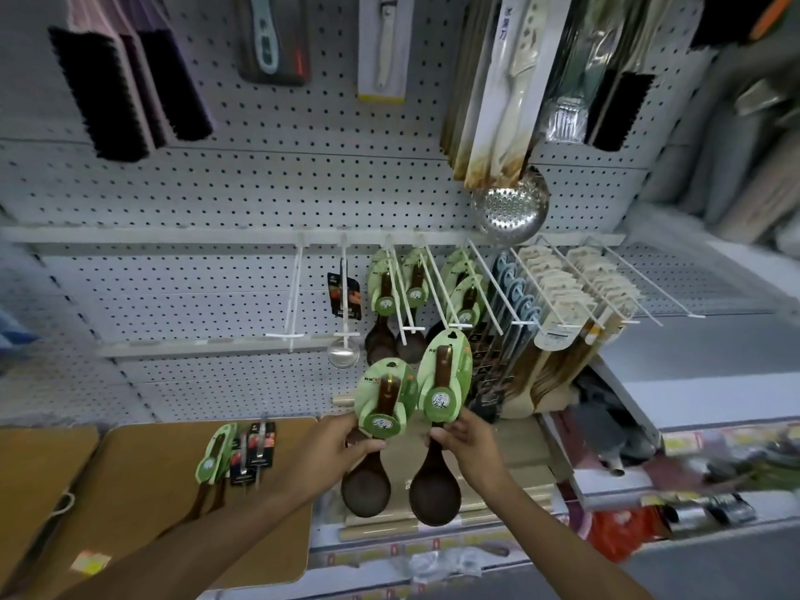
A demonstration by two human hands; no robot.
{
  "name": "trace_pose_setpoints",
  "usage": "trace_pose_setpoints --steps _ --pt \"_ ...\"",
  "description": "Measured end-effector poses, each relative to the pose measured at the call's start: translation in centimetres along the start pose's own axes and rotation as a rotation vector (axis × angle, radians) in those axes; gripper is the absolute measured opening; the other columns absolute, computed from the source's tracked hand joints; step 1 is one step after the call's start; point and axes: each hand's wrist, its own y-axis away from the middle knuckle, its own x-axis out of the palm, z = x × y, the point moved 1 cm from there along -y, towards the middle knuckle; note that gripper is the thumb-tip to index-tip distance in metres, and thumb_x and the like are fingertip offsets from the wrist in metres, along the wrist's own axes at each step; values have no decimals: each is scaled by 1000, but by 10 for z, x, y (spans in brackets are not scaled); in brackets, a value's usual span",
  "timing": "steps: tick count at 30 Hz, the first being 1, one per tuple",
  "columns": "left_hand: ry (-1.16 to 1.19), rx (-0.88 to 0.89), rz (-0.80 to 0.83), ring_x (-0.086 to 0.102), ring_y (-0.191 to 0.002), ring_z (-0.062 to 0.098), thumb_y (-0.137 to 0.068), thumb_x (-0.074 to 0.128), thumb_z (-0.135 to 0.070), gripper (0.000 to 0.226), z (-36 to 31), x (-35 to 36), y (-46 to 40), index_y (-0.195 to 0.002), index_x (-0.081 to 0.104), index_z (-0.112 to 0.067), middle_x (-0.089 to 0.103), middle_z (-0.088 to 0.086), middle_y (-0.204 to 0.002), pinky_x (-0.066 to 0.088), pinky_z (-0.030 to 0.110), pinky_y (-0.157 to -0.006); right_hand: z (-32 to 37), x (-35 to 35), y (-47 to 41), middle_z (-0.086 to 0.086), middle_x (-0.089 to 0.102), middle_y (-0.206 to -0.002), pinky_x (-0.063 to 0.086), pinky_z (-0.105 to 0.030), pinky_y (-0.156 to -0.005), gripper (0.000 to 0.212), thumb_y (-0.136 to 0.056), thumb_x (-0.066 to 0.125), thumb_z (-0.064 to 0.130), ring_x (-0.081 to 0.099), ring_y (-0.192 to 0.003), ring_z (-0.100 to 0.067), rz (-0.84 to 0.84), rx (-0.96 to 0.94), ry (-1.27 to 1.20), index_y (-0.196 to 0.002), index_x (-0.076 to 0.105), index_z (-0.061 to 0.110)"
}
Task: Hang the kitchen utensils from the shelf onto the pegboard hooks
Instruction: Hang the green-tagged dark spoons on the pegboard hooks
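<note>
The left hand (333,443) is closed around the handle of a dark wooden spoon (367,482) with a green card sleeve on its upper end, bowl pointing down. The right hand (465,441) grips a second dark wooden spoon (435,491) the same way, its green card raised a little higher than the other, with the top of the card near the tip of one of the white pegboard hooks (441,288). The two spoons are held side by side, just apart, in front of the shelf (498,513).

Behind them, on the white pegboard (216,188), a row of long hooks juts forward. Several more green-carded spoons (383,296) already hang on the middle hooks, a small steel ladle (343,352) hangs to their left, and one hook further left is bare. To the right hang blue-handled utensils (515,292) and packs with beige cards (562,305). A perforated steel skimmer (511,205) hangs above them.

Down on the left, on a brown wooden board (143,491) lying on the shelf, rest more green-carded spoons (214,456) and, beside them, black-carded utensils (257,448).
</note>
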Motion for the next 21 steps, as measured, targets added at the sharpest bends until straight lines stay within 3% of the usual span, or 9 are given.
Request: trace_pose_setpoints --steps 7,11,17,21 --pt "47 -14 -1 70 -96 -2 -86 74 -37 18 -9 7 -8 -103 71 -35 74 -25 -100 58 36 -89 -1 -12 -12 -7 74 -85 54 -30 -73 26 -86 64 -9 69 -80 -19 69 16 42 -107 64 6" --pt "35 -43 -7 70 -94 3 -86 72 -45 24 -10 10 -11 -106 71 -32 75 -21 -99 58 43 -87 -2 -15 -21 -4 74 -85 55 -27 -73 29 -87 63 -10 70 -81 -16 70 14 47 -110 62 6" --pt "18 -98 -20 68 -95 -1 -84 68 -60 36 -13 13 -12 -109 70 -35 74 -23 -102 58 41 -88 0 -16 -44 -6 74 -91 57 -30 -81 27 -87 64 -7 71 -89 -19 88 17 56 -106 63 11" --pt "34 -126 -43 69 -96 -1 -85 69 -56 30 -15 15 -13 -107 70 -36 75 -21 -102 57 41 -89 2 -16 -69 -7 72 -84 55 -26 -76 21 -85 66 -7 69 -84 -17 69 38 63 -102 63 6"
